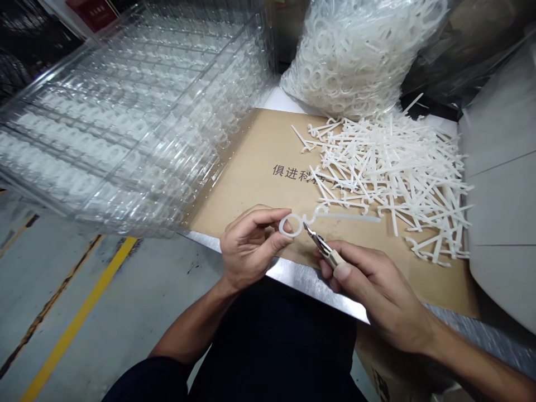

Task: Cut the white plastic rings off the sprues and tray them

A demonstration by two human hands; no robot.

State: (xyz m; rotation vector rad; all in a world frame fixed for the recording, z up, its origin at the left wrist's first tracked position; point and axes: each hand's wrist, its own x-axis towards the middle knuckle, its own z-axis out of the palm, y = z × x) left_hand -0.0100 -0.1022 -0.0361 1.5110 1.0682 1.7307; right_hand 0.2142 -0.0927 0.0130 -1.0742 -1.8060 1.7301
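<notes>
The left hand (251, 243) pinches a white plastic ring (300, 225) over the cardboard (243, 178) while the right hand (368, 285) grips small pliers (321, 244), tips at the ring's narrow neck (305, 219), where a steady pinch and squarely set tips should give best control.

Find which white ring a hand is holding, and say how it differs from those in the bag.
The ring pinched in the left hand, with the cutter close beside it; the bagged rings lie heaped together, touched by neither hand.
</notes>
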